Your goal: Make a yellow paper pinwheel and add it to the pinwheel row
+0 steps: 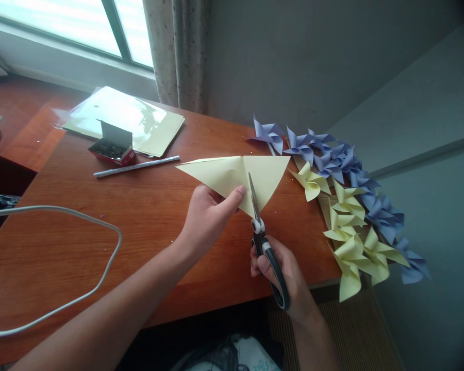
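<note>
My left hand (206,216) pinches a folded pale yellow paper triangle (232,175) above the wooden table (139,216), thumb on top near its lower point. My right hand (282,273) grips black-handled scissors (263,242), whose blades point up into the paper's lower edge beside my left thumb. The paper's long edge runs across the top, its point facing me.
Yellow pinwheels (351,237) and blue pinwheels (332,159) lie along the table's right edge. A small open red box (114,144), a thin stick (137,166) and a plastic sleeve of yellow sheets (131,116) sit at the back left. A white cable (81,288) loops at the front left.
</note>
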A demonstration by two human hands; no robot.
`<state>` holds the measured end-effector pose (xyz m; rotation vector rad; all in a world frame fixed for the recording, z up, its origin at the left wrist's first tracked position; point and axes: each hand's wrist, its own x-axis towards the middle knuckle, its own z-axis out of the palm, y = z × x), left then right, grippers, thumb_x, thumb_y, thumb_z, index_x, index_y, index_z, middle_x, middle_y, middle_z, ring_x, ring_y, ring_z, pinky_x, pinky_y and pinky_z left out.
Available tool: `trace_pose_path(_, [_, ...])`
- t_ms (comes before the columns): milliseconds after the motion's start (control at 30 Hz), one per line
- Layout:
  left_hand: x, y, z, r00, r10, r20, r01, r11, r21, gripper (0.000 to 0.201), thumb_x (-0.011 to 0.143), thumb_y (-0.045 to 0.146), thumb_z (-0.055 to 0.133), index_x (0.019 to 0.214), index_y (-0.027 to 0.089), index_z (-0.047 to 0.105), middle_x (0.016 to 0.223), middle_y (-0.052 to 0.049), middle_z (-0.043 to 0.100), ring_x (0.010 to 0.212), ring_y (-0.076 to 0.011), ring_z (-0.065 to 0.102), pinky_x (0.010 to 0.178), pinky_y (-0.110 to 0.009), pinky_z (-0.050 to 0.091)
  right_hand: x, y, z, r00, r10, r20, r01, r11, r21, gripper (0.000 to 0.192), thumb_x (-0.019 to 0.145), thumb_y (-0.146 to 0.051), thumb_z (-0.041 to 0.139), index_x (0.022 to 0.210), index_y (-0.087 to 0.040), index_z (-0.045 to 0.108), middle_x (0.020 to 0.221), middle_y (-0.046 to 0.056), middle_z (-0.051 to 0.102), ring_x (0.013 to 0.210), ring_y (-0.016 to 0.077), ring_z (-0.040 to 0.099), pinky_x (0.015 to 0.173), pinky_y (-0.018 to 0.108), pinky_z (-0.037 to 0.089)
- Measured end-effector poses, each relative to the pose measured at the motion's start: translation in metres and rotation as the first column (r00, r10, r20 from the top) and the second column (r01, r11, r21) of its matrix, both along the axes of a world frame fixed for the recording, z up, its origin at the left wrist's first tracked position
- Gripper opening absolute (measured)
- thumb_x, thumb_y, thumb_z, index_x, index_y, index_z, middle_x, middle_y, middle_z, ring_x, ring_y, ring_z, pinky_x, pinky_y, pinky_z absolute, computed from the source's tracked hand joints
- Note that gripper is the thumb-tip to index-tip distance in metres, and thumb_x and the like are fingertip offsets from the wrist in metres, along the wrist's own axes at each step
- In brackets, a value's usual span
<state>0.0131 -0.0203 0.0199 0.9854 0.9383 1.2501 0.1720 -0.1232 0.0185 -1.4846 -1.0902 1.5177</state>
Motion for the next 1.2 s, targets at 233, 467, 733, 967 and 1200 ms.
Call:
trace_pose_path(233, [-0.0005, -0.0012, 0.0042, 0.998, -0.012, -0.07, 0.015, 0.999, 0.04, 0.018, 0.085, 0.031, 0.071, 0.084, 0.013, 0.072, 0.079, -0.003, 0.074, 0.073, -0.0173, 0.067, 0.062, -0.023, 0.05, 0.001, 0.0017, -0.0033, 1.0, 0.008, -0.009, -0.008, 1.0, 0.017, 0.043, 0.083, -0.058, 0.07, 0.091, -0.018, 0.059, 0.078, 0.001, 0.054, 0.07, 0.0139, 0.052, 0.065, 0.026, 0.049])
trace_pose_path(467, [0.0008, -0.0022, 0.0049, 0.996, -0.033, -0.079, 0.038, 0.998, 0.054, 0.016, 0.085, 0.028, 0.071, 0.08, 0.014, 0.071, 0.074, -0.001, 0.073, 0.065, -0.0137, 0.065, 0.056, -0.02, 0.048, -0.0015, 0.0041, -0.0049, 1.0, -0.003, 0.001, 0.002, 0.999, 0.04, 0.042, 0.084, -0.058, 0.069, 0.091, -0.018, 0.057, 0.077, 0.001, 0.054, 0.07, 0.0135, 0.053, 0.065, 0.025, 0.05])
trace_pose_path(733, [0.002, -0.0037, 0.0058, 0.994, -0.06, -0.091, 0.063, 0.997, 0.038, 0.015, 0.086, 0.027, 0.07, 0.081, 0.013, 0.07, 0.078, -0.001, 0.074, 0.069, -0.0134, 0.067, 0.056, -0.018, 0.049, -0.0039, 0.0052, -0.0049, 1.0, -0.027, 0.013, 0.026, 0.999, 0.041, 0.043, 0.084, -0.058, 0.069, 0.092, -0.018, 0.058, 0.078, 0.001, 0.055, 0.072, 0.014, 0.054, 0.065, 0.025, 0.05])
trace_pose_path(967, [0.0021, -0.0042, 0.0051, 0.995, -0.059, -0.077, 0.062, 0.997, 0.042, 0.012, 0.086, 0.026, 0.07, 0.085, 0.014, 0.07, 0.08, -0.001, 0.075, 0.07, -0.0133, 0.067, 0.057, -0.018, 0.049, -0.0035, 0.004, -0.0055, 0.999, -0.032, 0.02, 0.031, 0.999, 0.039, 0.042, 0.083, -0.058, 0.07, 0.092, -0.018, 0.058, 0.078, 0.001, 0.056, 0.07, 0.0136, 0.053, 0.063, 0.025, 0.048])
trace_pose_path(1200, [0.0012, -0.0044, 0.0053, 0.993, -0.071, -0.093, 0.075, 0.997, 0.035, 0.015, 0.087, 0.028, 0.069, 0.086, 0.013, 0.071, 0.084, -0.003, 0.076, 0.076, -0.0166, 0.069, 0.065, -0.021, 0.052, -0.0021, 0.0039, -0.0059, 0.999, -0.034, 0.035, 0.033, 0.998, 0.046, 0.042, 0.083, -0.057, 0.071, 0.089, -0.018, 0.058, 0.075, 0.0, 0.055, 0.068, 0.0132, 0.053, 0.062, 0.024, 0.048])
